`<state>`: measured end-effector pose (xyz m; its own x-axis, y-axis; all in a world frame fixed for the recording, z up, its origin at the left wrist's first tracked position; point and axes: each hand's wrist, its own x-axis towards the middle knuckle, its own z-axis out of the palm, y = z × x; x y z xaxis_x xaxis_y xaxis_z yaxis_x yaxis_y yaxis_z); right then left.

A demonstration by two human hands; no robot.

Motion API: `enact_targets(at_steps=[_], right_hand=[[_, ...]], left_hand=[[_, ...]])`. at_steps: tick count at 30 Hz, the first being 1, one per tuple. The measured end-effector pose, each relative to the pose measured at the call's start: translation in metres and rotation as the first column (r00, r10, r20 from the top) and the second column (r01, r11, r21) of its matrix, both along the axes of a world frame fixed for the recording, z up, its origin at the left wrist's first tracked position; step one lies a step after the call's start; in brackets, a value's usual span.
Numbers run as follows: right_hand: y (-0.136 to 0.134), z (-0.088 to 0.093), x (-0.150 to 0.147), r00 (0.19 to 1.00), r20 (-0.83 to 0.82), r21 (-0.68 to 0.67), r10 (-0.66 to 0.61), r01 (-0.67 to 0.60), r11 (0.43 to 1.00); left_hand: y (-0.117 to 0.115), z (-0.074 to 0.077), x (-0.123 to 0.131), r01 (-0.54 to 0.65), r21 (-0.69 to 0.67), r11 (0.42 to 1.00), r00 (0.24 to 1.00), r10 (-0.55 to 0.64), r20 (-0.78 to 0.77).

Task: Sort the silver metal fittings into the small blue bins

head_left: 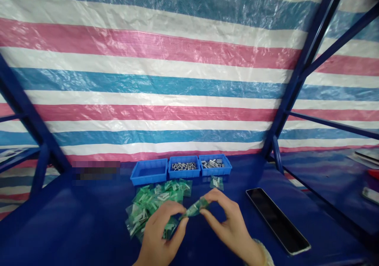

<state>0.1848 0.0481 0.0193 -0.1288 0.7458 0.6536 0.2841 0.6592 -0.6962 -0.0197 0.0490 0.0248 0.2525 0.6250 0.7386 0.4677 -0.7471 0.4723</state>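
The left hand (158, 234) and right hand (227, 222) pinch a small green plastic bag (195, 207) narrowly at both ends — its long axis slants up rightward, with a pile of green bags (156, 203) just beyond the left grip.

Left hand (158, 234), right hand (229, 222), both mid-pinch

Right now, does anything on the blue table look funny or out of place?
Yes, a little. One small green bag lies alone in front of the right blue bin. It looks odd because the other bags sit together in a pile of green bags.
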Motion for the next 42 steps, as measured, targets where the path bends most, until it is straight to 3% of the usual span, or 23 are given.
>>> enact_targets(at_steps=[3, 6, 8, 10, 13, 16, 19, 22, 25, 27, 30, 36, 42], right_hand=[[0.000, -0.007, -0.008, 0.992, -0.128, -0.252, 0.016, -0.049, 0.966], [0.001, -0.011, -0.014, 0.967, -0.244, -0.395, 0.072, -0.167, 0.903], [0.003, -0.013, -0.015, 0.951, -0.298, -0.419, 0.081, -0.206, 0.884], [0.005, -0.014, -0.015, 0.944, -0.321, -0.420, 0.071, -0.209, 0.883], [0.006, -0.015, -0.014, 0.948, -0.310, -0.424, 0.070, -0.204, 0.882], [0.005, -0.015, -0.015, 0.958, -0.278, -0.435, 0.064, -0.185, 0.881], [0.008, -0.019, -0.012, 0.970, -0.243, -0.433, 0.000, -0.109, 0.895], [0.021, -0.029, 0.003, 0.985, -0.151, -0.388, -0.084, 0.019, 0.921], [0.044, -0.042, 0.029, 0.984, 0.080, -0.281, -0.162, 0.178, 0.943], [0.060, -0.049, 0.048, 0.921, 0.322, -0.162, -0.217, 0.280, 0.946], [0.080, -0.053, 0.069, 0.742, 0.621, -0.022, -0.254, 0.341, 0.940], [0.093, -0.053, 0.072, 0.646, 0.733, -0.026, -0.213, 0.340, 0.940], [0.089, -0.055, 0.064, 0.618, 0.761, -0.027, -0.196, 0.333, 0.943]], left_hand=[[-0.002, -0.004, 0.002, 0.020, -0.358, 0.933, 0.991, 0.028, 0.128], [0.011, 0.000, -0.008, 0.105, -0.542, 0.834, 0.981, 0.003, 0.195], [0.033, 0.009, -0.023, -0.007, -0.535, 0.845, 0.990, 0.083, 0.118], [0.066, 0.019, -0.044, -0.261, -0.428, 0.865, 0.963, 0.262, -0.057], [0.124, 0.030, -0.075, -0.428, -0.401, 0.810, 0.904, 0.393, -0.170], [0.171, 0.026, -0.089, -0.517, -0.431, 0.740, 0.851, 0.387, -0.355], [0.195, 0.013, -0.087, -0.543, -0.480, 0.689, 0.808, 0.272, -0.524], [0.203, 0.000, -0.082, -0.555, -0.491, 0.672, 0.758, 0.164, -0.632], [0.207, -0.007, -0.080, -0.575, -0.470, 0.670, 0.702, 0.109, -0.704], [0.209, -0.009, -0.080, -0.587, -0.453, 0.670, 0.673, 0.093, -0.734], [0.213, -0.009, -0.080, -0.601, -0.430, 0.674, 0.642, 0.086, -0.762], [0.217, -0.008, -0.078, -0.638, -0.377, 0.672, 0.582, 0.099, -0.807], [0.214, 0.001, -0.073, -0.669, -0.375, 0.641, 0.547, 0.083, -0.833]])
